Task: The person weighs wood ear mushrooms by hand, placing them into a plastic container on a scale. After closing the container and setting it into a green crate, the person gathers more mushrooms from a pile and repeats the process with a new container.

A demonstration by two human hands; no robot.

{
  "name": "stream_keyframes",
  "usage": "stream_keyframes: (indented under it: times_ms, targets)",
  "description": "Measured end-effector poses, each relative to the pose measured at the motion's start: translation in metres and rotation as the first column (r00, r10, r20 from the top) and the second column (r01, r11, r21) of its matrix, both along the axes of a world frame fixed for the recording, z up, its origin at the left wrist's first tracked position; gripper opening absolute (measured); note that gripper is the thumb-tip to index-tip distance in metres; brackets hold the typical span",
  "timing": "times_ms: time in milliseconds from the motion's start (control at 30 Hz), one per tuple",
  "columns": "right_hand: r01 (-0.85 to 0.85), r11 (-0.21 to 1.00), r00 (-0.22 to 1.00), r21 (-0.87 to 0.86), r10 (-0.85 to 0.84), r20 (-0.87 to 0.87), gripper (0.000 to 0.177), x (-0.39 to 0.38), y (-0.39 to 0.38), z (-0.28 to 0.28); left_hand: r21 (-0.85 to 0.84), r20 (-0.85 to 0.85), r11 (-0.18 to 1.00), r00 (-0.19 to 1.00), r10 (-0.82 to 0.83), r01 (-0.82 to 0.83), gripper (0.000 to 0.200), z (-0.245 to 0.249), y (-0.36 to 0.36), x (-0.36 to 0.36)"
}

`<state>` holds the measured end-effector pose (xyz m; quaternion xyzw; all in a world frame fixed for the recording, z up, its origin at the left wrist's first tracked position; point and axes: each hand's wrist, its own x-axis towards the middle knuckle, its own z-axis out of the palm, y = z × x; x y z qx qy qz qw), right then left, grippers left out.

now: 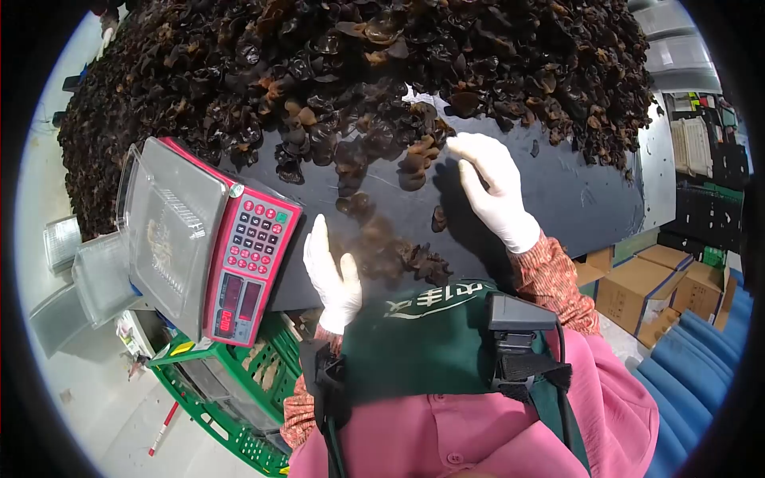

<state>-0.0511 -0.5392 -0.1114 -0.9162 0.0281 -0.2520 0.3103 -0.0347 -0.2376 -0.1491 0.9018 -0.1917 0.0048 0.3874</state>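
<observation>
Black-brown and crinkled, the dried mushrooms (pixel 358 64) lie in one great heap across the far half of the dark table (pixel 574 199), filling the view from ten o'clock round to two. They are thin, curled pieces, some showing paler tan undersides. A ragged tongue of them spills toward the person at the middle, and a small clump (pixel 418 261) sits apart from the heap, close to the near edge.

The left hand (pixel 335 275), in a white glove, stands on its edge just at nine o'clock of that clump, palm flat and fingers straight, gripping nothing. The right hand (pixel 494 191), gloved too, lies spread at the heap's fringe at about one o'clock from the clump, fingers loose and slightly bent, fingertips touching the outermost pieces; it holds nothing that I can see.

Bare table stretches from the right hand out to three o'clock, wide and free up to the table's edge. At nine o'clock a red scale (pixel 251 255) crowds the left hand, with a clear plastic box (pixel 171 231) on its pan. Below the scale sits a green crate (pixel 263 382), and cardboard boxes (pixel 637 287) stand on the floor at four o'clock.
</observation>
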Motion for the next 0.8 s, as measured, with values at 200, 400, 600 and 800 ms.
stream_keyframes:
  times_ms: [200, 400, 600, 800]
  targets:
    - [-0.113, 0.987, 0.982, -0.114, 0.094, -0.161, 0.046, 0.018, 0.027, -0.006, 0.027, -0.015, 1.0, 1.0, -0.013, 0.013, 0.065, -0.001, 0.003, -0.001]
    - [-0.196, 0.98, 0.973, 0.029, 0.198, -0.117, 0.032, 0.033, 0.052, 0.016, -0.022, 0.057, 0.998, 0.997, -0.054, 0.055, 0.059, 0.002, 0.0, 0.005]
    - [-0.337, 0.884, 0.941, -0.323, 0.328, -0.085, 0.046, 0.079, 0.074, 0.006, -0.026, 0.066, 0.998, 0.996, -0.052, 0.054, 0.058, 0.005, -0.002, 0.004]
    - [-0.644, 0.727, 0.737, 0.239, 0.673, -0.062, 0.029, 0.025, 0.065, 0.019, -0.161, 0.059, 0.986, 0.998, -0.037, 0.046, 0.063, -0.004, 0.003, 0.006]
